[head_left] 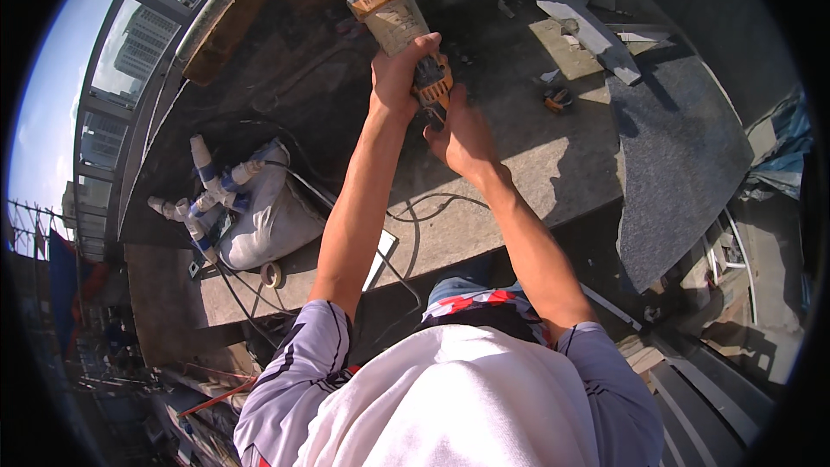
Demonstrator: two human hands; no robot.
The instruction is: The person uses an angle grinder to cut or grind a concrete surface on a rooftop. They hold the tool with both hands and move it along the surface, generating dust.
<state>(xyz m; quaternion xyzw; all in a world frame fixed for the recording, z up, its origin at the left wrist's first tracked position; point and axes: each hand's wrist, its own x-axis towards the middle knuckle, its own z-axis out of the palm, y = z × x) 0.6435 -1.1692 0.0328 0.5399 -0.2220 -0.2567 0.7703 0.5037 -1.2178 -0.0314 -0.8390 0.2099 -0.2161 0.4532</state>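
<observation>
White cloth (458, 389) nearest; left hand (396, 79), right hand (467, 140) clamped around grinder (393, 24) projecting ahead.

So it's a dusty orange-and-black handheld angle grinder with a bare grey metal head (391, 17), barrel caked in pale grime, orange vents toward the rear. Left hand (398, 85) wraps the body, right hand (465, 134) the tail end. It slants head-away and a bit left, well in from the near edge of the worktop (549, 164). Can't tell if it's spinning.
</observation>
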